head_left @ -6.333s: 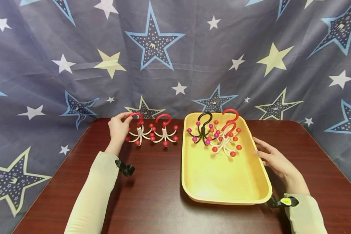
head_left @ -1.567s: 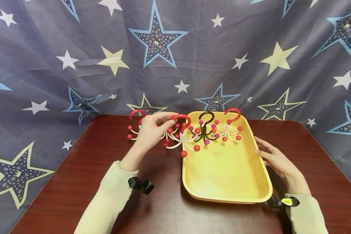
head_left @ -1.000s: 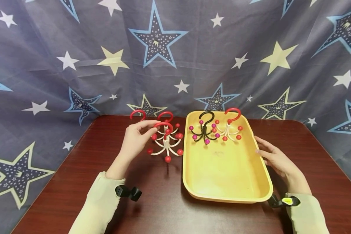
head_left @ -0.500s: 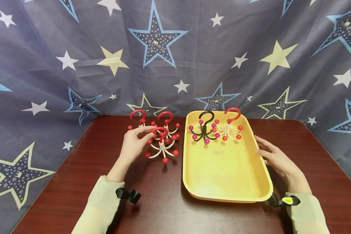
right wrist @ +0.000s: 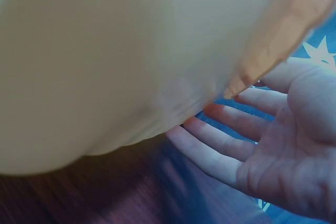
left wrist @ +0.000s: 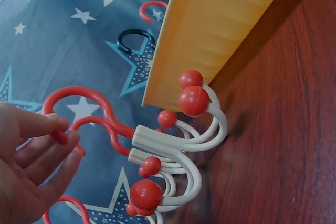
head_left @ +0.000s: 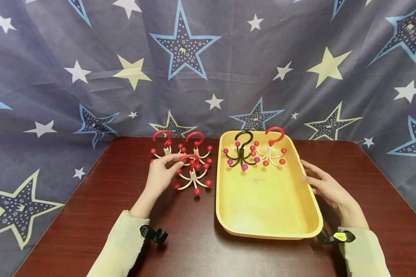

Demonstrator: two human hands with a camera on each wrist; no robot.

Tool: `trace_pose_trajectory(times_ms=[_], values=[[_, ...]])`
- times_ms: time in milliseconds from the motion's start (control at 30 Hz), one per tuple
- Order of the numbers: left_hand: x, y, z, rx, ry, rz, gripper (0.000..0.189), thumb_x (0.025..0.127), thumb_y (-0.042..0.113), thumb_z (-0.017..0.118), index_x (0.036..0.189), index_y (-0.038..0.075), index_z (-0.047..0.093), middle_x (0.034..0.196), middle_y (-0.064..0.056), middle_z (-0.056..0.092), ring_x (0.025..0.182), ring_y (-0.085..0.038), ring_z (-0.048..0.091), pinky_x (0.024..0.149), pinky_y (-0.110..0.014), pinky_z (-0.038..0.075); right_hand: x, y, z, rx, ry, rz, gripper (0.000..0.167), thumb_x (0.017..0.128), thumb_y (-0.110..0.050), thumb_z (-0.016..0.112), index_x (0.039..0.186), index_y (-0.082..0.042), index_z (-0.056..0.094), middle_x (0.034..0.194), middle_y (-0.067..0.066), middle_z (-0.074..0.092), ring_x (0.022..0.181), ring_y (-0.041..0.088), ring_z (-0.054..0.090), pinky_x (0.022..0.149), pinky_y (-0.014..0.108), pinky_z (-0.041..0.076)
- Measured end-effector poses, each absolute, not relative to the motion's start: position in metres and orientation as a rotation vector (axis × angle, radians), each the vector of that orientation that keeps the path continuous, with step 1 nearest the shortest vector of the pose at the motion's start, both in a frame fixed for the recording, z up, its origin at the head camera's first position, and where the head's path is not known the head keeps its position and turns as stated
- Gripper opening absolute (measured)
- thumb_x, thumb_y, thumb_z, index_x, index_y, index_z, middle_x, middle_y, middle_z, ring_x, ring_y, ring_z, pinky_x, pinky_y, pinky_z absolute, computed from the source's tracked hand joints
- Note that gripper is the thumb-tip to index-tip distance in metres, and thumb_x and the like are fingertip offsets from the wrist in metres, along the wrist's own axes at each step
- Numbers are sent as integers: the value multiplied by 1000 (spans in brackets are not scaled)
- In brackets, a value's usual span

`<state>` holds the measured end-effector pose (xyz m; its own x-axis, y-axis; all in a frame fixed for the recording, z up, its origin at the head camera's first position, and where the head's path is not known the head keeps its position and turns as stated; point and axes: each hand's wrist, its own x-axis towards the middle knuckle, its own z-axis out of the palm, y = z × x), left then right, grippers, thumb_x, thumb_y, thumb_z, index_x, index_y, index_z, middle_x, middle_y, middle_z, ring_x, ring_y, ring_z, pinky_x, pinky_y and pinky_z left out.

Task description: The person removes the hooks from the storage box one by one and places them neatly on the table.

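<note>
My left hand [head_left: 161, 173] pinches the end of the red hook on a white multi-arm hook hanger [head_left: 193, 177] with red ball tips. That hanger is upright, its arms low over the table left of the yellow tray [head_left: 217, 192]. Close behind are two more red-and-white hangers, a middle one [head_left: 196, 150] and a left one [head_left: 166, 150] partly hidden by my hand. Inside the tray are a black hanger [head_left: 241, 154] with magenta balls and a red-and-white hanger [head_left: 270, 148]. My right hand [right wrist: 294, 140] touches the tray's right side with fingers extended.
Brown table [head_left: 180, 242] lies under everything, and a grey-blue star-patterned cloth [head_left: 208, 57] hangs right behind its far edge. The tray's raised wall stands just to the right of the held hanger.
The left hand has left the far-left hanger, lifted the front red-and-white hanger out of the tray, and brought it left and down before the other two. The right hand stays at the tray.
</note>
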<state>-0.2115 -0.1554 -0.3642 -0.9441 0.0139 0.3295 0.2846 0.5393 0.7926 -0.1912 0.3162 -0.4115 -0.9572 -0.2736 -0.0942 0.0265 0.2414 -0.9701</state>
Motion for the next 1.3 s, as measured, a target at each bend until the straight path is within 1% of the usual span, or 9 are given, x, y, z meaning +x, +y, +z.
trace_pose_trajectory(times_ms=[267,433,600,700,800,1000,1300], values=[[-214,-151,-359,-272,-2540,-1333,29,85,9,69,114,9,71,107,-11,74,85,-16,63,67,-16,45,-190,318,-411,-253,2236,-1817,68,100,-15,49,154,-3,9,118,-24,52,97,-2,63,74,24,57],[-220,-141,-350,-335,-2515,-1316,29,86,10,68,115,9,71,108,-10,74,91,-21,70,71,-19,51,-191,318,-411,-252,2241,-1813,68,100,-14,48,154,-3,9,118,-23,52,97,-2,64,74,24,57],[-229,-119,-334,-438,-2480,-1289,28,87,11,67,114,9,71,109,-10,74,99,-23,70,81,-33,55,-191,319,-411,-266,2226,-1838,68,100,-12,48,154,-2,8,118,-22,53,97,-2,63,74,24,56],[-234,-102,-326,-497,-2476,-1314,28,87,11,66,115,8,70,111,-10,73,100,-24,70,85,-40,55,-191,319,-410,-262,2233,-1832,68,100,-13,48,154,-3,9,118,-23,52,97,-2,63,73,24,56],[-240,-86,-323,-542,-2482,-1316,28,88,11,66,115,8,70,111,-11,73,100,-23,71,87,-38,55,-191,318,-410,-262,2233,-1834,68,100,-13,49,154,-2,9,118,-22,53,96,-1,64,73,24,57],[-252,-57,-323,-595,-2494,-1338,27,89,9,65,115,5,69,109,-12,73,98,-23,71,88,-34,56,-191,318,-410,-277,2220,-1856,68,99,-11,49,153,-1,8,117,-21,54,95,0,65,72,24,57],[-275,-20,-324,-533,-2571,-1335,30,88,11,66,118,9,68,113,-9,72,101,-23,70,85,-34,56,-193,317,-412,-277,2180,-1881,69,99,-10,49,153,-1,8,116,-17,55,95,2,65,73,25,57]])
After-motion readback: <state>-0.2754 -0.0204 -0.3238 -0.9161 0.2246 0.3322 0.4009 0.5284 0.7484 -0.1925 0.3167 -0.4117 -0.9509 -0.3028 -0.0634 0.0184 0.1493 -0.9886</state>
